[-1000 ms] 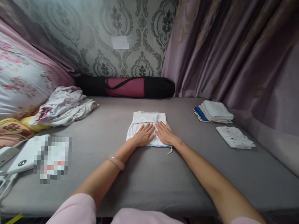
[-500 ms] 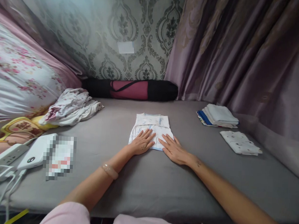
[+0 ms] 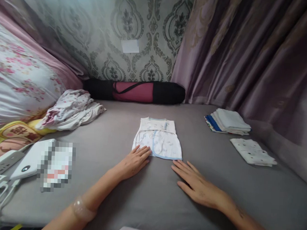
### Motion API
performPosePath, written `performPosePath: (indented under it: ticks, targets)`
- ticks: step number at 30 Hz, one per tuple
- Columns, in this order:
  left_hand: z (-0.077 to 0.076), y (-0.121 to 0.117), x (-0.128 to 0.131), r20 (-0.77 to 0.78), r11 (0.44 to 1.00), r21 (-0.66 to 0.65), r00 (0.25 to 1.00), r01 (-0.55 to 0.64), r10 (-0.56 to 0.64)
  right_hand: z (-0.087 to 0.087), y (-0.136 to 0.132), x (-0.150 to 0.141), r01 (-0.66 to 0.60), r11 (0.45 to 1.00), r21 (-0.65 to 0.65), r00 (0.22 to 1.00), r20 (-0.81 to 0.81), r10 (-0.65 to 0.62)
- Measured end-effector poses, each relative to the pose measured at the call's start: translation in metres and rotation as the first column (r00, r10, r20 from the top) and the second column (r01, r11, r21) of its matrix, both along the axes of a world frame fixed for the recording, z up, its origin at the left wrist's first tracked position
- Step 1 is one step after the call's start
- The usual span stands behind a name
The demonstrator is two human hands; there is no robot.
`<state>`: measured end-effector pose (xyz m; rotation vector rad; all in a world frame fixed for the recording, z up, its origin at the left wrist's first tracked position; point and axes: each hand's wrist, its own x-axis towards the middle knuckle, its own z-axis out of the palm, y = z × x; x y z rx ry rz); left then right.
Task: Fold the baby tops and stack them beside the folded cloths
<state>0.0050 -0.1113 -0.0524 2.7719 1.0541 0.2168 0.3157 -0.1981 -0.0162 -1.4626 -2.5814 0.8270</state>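
Note:
A small white baby shirt with pale prints and light blue trim lies flat on the grey bed sheet, its sleeves tucked across the front. Fingertips of my left hand rest on its lower left corner, the fingers stretched out. At the lower right corner, my right hand has its fingers spread, with the tips at the blue hem. Neither hand grips anything.
To the right are a stack of folded cloths and a folded spotted white garment. A crumpled patterned cloth, a white power bank and a power strip lie left. A black and maroon roll bag is along the wall.
Both hands have slid toward me, from the middle of the baby shirt down to its lower edge. More of its front now shows.

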Motion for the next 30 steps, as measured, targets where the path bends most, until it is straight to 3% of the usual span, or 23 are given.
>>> performPosePath:
  ticks: [5,10,14,18,22,25,30]
  targets:
    - [-0.002,-0.013,-0.043,0.078,0.990,0.115,0.994,-0.084,0.075,0.004,-0.007,0.017,0.080,0.993,-0.091,0.995,-0.060,-0.085]
    - [-0.003,-0.027,-0.071,0.190,0.963,0.105,0.956,-0.247,0.224,-0.001,-0.004,0.016,0.169,0.984,0.051,0.981,-0.107,-0.163]
    - [0.002,-0.034,-0.073,0.207,0.954,0.035,0.937,-0.296,0.283,-0.007,0.007,0.007,0.215,0.960,0.177,0.973,-0.119,-0.196]
    - [0.007,-0.029,-0.070,0.203,0.966,0.017,0.947,-0.259,0.251,-0.004,0.019,-0.005,0.184,0.963,0.199,0.981,-0.097,-0.167]
    - [0.005,-0.019,-0.067,0.193,0.980,-0.008,0.961,-0.200,0.198,0.004,0.029,-0.015,0.153,0.973,0.173,0.965,-0.238,-0.110]
    - [0.001,-0.014,-0.066,0.213,0.984,-0.012,0.961,-0.176,0.175,0.004,0.034,-0.010,0.181,0.954,0.239,0.943,-0.317,-0.100]
    - [-0.005,-0.006,-0.067,0.223,0.987,-0.002,0.962,-0.162,0.158,-0.007,0.039,0.017,0.149,0.925,0.351,0.984,-0.141,-0.105]
